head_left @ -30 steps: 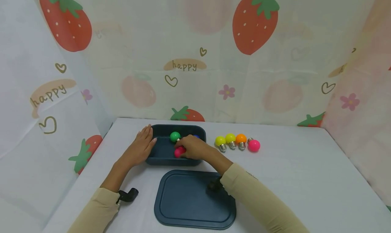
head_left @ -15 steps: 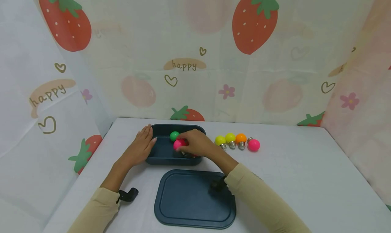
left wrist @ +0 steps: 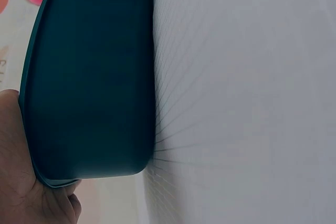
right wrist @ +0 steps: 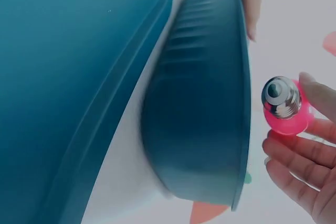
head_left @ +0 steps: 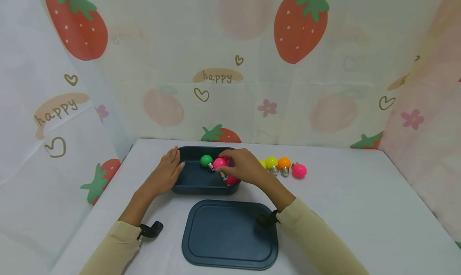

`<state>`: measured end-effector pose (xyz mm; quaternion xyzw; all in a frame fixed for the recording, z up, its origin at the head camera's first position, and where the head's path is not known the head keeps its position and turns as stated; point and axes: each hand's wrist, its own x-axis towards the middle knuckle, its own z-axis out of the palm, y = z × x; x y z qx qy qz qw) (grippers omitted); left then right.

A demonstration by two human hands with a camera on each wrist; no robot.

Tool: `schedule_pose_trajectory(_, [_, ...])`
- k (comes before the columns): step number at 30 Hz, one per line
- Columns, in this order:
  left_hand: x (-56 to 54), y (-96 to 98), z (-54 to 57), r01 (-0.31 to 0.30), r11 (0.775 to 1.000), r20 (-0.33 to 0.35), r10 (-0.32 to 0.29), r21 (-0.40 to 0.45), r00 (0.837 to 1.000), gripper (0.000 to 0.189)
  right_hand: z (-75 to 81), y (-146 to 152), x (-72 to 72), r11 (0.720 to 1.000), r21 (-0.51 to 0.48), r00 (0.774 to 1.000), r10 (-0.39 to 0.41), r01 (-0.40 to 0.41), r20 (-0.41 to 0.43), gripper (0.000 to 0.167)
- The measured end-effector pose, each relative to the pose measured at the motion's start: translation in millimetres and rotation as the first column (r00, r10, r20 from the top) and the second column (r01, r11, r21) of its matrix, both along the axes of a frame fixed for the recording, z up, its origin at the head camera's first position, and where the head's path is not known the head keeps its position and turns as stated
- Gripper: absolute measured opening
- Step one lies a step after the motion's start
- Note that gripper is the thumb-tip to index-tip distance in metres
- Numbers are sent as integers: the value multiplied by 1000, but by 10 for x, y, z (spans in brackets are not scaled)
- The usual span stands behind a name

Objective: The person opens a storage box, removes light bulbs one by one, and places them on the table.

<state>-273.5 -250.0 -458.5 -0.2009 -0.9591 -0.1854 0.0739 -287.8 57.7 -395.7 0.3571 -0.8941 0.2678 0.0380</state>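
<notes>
My right hand [head_left: 245, 167] pinches a pink light bulb [head_left: 221, 163] between thumb and fingers above the dark blue box [head_left: 205, 190]. In the right wrist view, the bulb's metal screw base [right wrist: 282, 97] faces the camera and the bulb is above the rim. Inside the box lie a green bulb [head_left: 206, 160] and a red-pink bulb [head_left: 233, 180]; a blue bulb is mostly hidden behind my right hand. My left hand [head_left: 165, 173] rests on the left end of the box with fingers extended along the rim.
Right of the box stands a row of bulbs: yellow [head_left: 271, 162], orange [head_left: 284, 163] and pink [head_left: 299, 171], with another yellow one partly covered by my right hand. A dark blue lid [head_left: 230, 235] lies flat on the white table [head_left: 342, 211] in front of the box.
My right hand has lifted the pink bulb from low in the box and carried it up and to the right. The left hand has stayed in place.
</notes>
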Motion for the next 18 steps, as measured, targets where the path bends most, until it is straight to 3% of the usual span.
schedule_pose_trajectory(10, [-11, 7, -19, -22, 1000, 33, 22, -17, 999, 65, 62, 229, 102, 985, -164, 999, -47, 50, 24, 39])
schedule_pose_trajectory(18, [-9, 6, -12, -23, 1000, 25, 23, -7, 999, 64, 92, 438, 165, 973, -216, 996, -82, 86, 25, 41])
